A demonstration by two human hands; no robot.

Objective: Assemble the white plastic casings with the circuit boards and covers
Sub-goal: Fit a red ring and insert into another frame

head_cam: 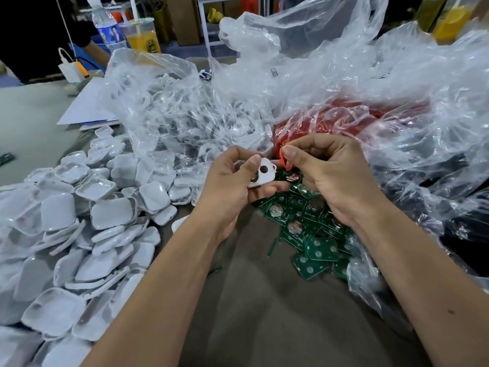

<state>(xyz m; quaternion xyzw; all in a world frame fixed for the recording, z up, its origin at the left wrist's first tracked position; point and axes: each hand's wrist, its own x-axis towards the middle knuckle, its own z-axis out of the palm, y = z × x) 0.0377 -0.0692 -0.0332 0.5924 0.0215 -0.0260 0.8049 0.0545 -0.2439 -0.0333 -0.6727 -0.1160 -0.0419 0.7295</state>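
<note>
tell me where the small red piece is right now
Head view, centre: the small red piece is pinched in the right hand, just right of the white casing.

both forearms bare, no sleeves, gloves, rings; small mark on right forearm [450, 311].

White holed casing [263, 172] above green boards [304, 221]

I am seeing print on the water bottle's label [110, 33] and the drink cup [148, 43], but I am finding nothing sharp enough to read.
</note>
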